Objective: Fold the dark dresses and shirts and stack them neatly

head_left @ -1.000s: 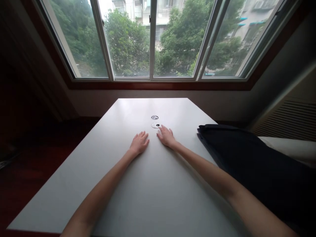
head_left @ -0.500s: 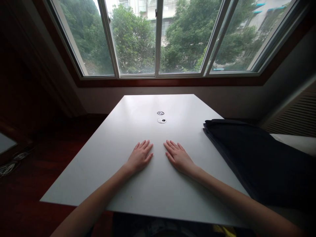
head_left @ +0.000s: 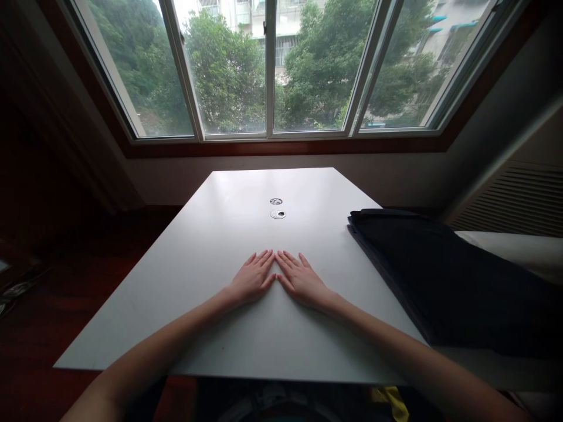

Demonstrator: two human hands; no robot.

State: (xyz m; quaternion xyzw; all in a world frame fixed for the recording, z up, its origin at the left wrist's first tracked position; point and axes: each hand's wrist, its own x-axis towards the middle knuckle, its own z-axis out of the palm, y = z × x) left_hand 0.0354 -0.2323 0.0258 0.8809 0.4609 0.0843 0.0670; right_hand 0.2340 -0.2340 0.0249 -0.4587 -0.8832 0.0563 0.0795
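Note:
My left hand [head_left: 251, 276] lies palm down on the white table [head_left: 185, 281], fingers stretched out and holding nothing. Beside it my right hand [head_left: 304, 280] rests flat in the same way, also holding nothing. The tips of the index fingers and thumbs meet or nearly meet, framing a small patch of tabletop. A dark folded cloth [head_left: 440, 275], perhaps trousers, lies to the right of my right hand, apart from it.
Beyond my hands, a round cover with a hole [head_left: 278, 214] and a round opening [head_left: 276, 201] are set in the tabletop. A window [head_left: 268, 76] spans the far wall. Cables [head_left: 17, 288] lie on the dark red floor at the left.
My two hands have come together on the tabletop, closing the gap between them. The camera view has shifted slightly to the right. The dark cloth stays on the table.

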